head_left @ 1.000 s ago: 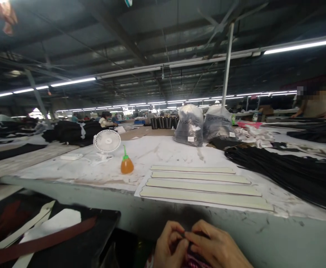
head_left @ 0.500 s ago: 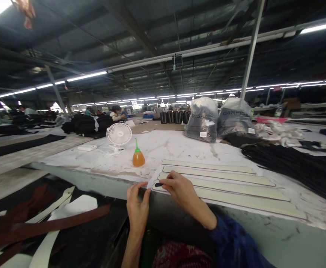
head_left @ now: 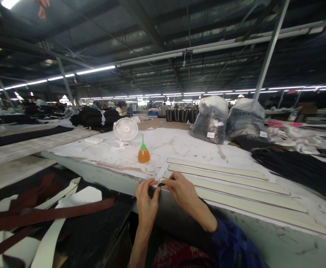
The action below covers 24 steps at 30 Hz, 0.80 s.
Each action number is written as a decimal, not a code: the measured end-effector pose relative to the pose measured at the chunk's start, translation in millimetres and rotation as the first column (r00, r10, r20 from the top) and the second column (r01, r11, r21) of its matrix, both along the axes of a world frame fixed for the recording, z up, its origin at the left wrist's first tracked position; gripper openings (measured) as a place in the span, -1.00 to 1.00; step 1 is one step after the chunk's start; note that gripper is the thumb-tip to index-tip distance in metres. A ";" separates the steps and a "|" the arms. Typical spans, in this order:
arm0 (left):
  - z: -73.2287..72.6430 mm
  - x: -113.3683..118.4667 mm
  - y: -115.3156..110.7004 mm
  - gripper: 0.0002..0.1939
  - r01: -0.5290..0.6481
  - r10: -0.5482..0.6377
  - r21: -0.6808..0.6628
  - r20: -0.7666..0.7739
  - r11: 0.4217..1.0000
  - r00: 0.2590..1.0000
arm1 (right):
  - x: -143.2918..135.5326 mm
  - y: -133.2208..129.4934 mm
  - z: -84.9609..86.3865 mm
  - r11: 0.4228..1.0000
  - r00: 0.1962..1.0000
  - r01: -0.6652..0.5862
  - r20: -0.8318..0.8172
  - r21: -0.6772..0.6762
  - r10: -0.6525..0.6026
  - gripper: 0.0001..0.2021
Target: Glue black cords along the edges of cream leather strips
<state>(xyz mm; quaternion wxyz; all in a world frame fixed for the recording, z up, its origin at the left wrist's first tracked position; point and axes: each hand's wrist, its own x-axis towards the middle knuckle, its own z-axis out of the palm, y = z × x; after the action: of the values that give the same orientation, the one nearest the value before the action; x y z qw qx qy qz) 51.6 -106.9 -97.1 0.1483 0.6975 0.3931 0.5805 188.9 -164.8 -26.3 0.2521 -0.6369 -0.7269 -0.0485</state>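
Observation:
Several long cream strips [head_left: 230,174] with dark edges and wavy ends lie side by side on the white-covered table [head_left: 118,156]. At the left end of the nearest strip is a small black piece [head_left: 161,184]. My right hand [head_left: 183,190] pinches this piece between thumb and forefinger, low over the strip. Close by on the left, my left hand [head_left: 146,199] has its thumb and forefinger curled together at the strip end by the table's front edge. Whatever lies between the left fingertips is too small to make out.
Beyond the hands stand a squeeze bottle [head_left: 143,155] of orange liquid and a white fan [head_left: 125,129]. Filled plastic bags [head_left: 209,121] sit at the back. Black strips [head_left: 294,171] lie right; brown and white scraps [head_left: 79,199] lie lower left.
The view has turned a little, so the table things appear farther right. My left fingertips have come nearer to the right ones and the black piece. The right hand keeps its pinch.

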 end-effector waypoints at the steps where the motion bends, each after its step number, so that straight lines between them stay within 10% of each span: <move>1: -0.2 0.1 0.3 -0.79 -0.003 0.003 0.003 0.004 1.000 1.000 | -0.2 0.1 -0.9 1.000 1.000 -0.002 0.012 -0.007 0.002 -0.76; 24: 0.8 -1.0 1.9 -0.80 -0.004 0.004 0.044 -0.013 0.999 1.000 | -6.0 1.4 -0.5 0.998 0.994 0.042 0.107 -0.035 -0.038 -0.73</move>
<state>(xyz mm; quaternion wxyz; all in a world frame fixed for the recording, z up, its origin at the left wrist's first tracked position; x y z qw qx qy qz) 50.6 -105.0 -96.3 0.1291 0.7036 0.3826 0.5847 182.8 -163.4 -26.8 0.2001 -0.6526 -0.7271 -0.0736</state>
